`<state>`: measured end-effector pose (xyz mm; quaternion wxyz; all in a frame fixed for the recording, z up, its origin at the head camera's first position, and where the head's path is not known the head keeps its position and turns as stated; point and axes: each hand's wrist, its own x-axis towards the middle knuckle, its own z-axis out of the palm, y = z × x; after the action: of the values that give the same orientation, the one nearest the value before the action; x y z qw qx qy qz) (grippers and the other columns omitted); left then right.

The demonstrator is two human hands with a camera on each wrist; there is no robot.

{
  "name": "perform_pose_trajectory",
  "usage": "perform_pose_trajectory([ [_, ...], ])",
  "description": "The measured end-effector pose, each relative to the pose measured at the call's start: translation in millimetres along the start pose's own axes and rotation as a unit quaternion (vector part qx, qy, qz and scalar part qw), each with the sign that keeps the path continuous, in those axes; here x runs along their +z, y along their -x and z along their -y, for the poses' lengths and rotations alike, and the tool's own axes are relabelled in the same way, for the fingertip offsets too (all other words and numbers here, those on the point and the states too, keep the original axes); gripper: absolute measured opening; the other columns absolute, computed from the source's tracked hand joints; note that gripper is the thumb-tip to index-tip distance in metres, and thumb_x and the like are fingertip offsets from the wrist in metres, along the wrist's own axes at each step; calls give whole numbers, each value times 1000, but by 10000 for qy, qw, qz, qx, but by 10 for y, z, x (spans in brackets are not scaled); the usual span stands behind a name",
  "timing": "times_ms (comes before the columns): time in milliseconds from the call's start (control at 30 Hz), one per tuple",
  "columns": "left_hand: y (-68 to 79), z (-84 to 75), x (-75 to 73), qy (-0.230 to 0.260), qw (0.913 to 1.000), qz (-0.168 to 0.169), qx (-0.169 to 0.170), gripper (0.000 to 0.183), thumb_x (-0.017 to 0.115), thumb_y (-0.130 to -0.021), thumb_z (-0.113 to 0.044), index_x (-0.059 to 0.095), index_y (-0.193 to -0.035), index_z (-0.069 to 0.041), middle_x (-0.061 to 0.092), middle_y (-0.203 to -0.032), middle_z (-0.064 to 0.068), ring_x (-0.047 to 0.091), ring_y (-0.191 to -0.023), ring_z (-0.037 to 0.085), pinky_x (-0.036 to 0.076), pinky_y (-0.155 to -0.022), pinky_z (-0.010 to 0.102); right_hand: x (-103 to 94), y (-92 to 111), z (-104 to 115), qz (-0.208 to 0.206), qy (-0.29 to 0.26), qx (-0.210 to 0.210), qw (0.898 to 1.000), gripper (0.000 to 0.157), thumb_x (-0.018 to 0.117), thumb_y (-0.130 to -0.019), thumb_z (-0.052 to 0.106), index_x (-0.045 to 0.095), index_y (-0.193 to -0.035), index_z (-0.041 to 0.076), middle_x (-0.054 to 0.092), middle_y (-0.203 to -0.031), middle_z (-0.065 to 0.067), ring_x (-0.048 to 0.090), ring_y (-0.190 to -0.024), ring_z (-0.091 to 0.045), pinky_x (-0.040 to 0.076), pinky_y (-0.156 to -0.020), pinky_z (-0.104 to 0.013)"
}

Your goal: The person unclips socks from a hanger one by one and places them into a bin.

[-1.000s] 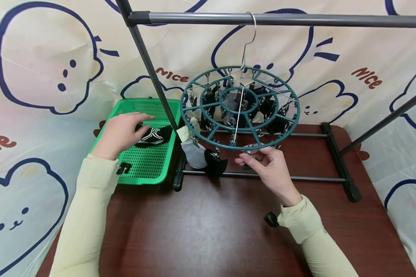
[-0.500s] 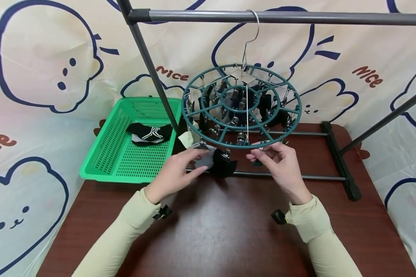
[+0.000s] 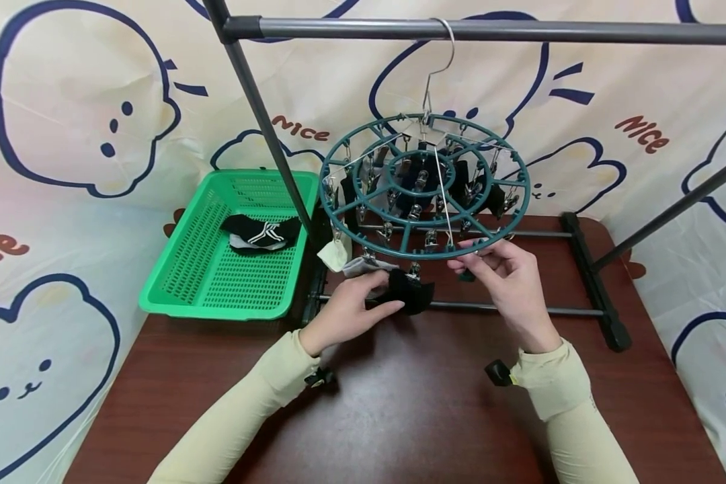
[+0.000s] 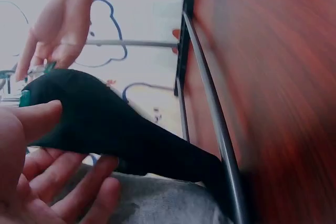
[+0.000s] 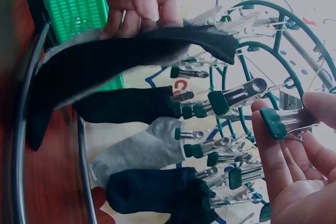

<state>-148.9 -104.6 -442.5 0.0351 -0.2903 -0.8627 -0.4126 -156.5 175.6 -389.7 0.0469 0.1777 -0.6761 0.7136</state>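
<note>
Thumb and fingers of the right hand (image 3: 511, 281) pinch a green-tipped metal clip (image 5: 286, 123) at the near rim of the round drying hanger (image 3: 420, 255), likely to steady or turn the ring by that point; no sock shows between the clip's tips. To its left, the left hand (image 3: 346, 313) has thumb and fingers apart, loosely bent beside a hanging black sock (image 3: 416, 294); whether they touch the fabric I cannot tell. That sock hangs between the two hands, a grey sock (image 3: 369, 267) just beyond the left hand's fingers, a cream sock (image 3: 335, 255) farther out. Presumably they are clipped so as to dangle free below the ring. Well to the left of the left hand, a patterned sock (image 3: 265, 234), black with white lines, lies in the green basket (image 3: 245, 289).

Against a second ago, the left hand has left the basket for the hung socks, the hanger has turned, carrying the black sock rightward, and the right hand has shifted right too. The patterned sock stays put.
</note>
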Motion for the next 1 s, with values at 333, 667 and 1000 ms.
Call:
perform_pose_trajectory([
  [333,0,-150,124,702,9958,580,112,28,67,-103,-25,68,-125,-9,76,-111,4,69,-90,9,58,-80,35,-62,-50,6,-100,113,-88,9998,26,68,-100,4,68,-124,-6,80,-95,-4,77,-85,-13,59,-87,-25],
  [667,56,-247,146,1439,9857,797,355,31,65,-104,-20,66,-134,-10,75,-125,5,72,-107,5,58,-89,24,-49,-40,33,-190,128,-105,9997,26,66,-100,1,67,-124,-9,78,-95,-2,75,-83,-11,59,-84,-24],
  [1000,91,-246,142,1411,9866,747,329,26,66,-103,-18,67,-128,-8,77,-115,6,74,-99,6,58,-82,23,-43,4,-67,160,329,-124,9993,33,65,-100,-2,63,-133,-3,79,-101,-3,77,-92,-14,59,-87,-26],
])
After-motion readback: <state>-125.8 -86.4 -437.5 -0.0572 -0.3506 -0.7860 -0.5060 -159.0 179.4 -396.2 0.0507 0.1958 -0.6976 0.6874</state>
